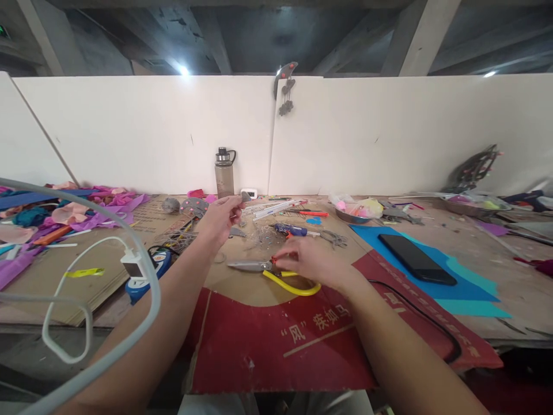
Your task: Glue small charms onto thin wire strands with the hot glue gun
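Raised left hand [222, 219] pinches grey piece [246, 196]; right hand [307, 259] bends over scissors [258, 266], grip unclear.

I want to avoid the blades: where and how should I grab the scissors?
Probably by the yellow handles, from the near right side: the scissors lie with blades pointing left and handles toward the right, partly under the right hand.
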A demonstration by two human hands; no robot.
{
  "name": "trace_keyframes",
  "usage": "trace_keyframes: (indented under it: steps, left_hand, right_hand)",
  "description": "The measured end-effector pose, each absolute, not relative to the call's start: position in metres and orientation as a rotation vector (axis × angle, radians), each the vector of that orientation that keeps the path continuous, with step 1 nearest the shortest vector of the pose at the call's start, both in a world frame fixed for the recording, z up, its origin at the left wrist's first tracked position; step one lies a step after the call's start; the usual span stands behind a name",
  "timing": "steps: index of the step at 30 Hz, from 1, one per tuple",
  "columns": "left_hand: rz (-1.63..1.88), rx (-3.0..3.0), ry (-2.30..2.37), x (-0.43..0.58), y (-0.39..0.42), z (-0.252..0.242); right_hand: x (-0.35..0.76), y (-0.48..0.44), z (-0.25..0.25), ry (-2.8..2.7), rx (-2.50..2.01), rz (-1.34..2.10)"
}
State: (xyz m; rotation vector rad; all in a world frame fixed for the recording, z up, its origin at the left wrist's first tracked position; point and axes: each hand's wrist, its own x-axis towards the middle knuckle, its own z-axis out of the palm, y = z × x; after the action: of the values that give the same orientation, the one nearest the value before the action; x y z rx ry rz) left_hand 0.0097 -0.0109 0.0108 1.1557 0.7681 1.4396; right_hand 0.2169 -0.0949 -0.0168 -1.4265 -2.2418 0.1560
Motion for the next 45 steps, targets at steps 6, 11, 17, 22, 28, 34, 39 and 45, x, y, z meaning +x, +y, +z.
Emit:
trace_keyframes:
  steps: [6, 11, 17, 22, 28, 34, 39, 45]
  left_hand:
    - [1.176, 1.297, 0.776, 0.041, -0.029, -0.002]
    - [1.151, 1.392, 0.819, 0.053, -0.037, -0.008]
    - [1.188, 1.384, 0.903, 0.047, -0.029, -0.011]
    - [1.141, 1.485, 0.925, 0.05, -0.031, -0.013]
    - [1.017, 1.579, 0.916, 0.051, -0.042, -0.007]
    - [0.933, 1.423, 0.737, 0.053, -0.045, -0.008]
    - [0.922, 1.399, 0.704, 0.055, -0.04, -0.015]
    - [1.036, 1.322, 0.823, 0.051, -0.032, -0.016]
  right_hand:
    - [0.206, -0.08, -0.019, -1.559, -1.206, 0.496]
    - [0.208, -0.076, -0.023, -1.504, -1.104, 0.629]
    - [0.22, -0.07, -0.022, -1.1, -0.886, 0.697]
    - [0.22, -0.067, -0.026, -1.265, -1.016, 0.631]
    - [0.211, -0.069, -0.03, -1.586, -1.08, 0.547]
    - [0.207, -0.073, -0.028, -1.673, -1.083, 0.277]
    - [0.207, -0.075, -0.029, -1.658, -1.152, 0.142]
    - [0.221, -0.067, -0.027, -1.237, -0.97, 0.373]
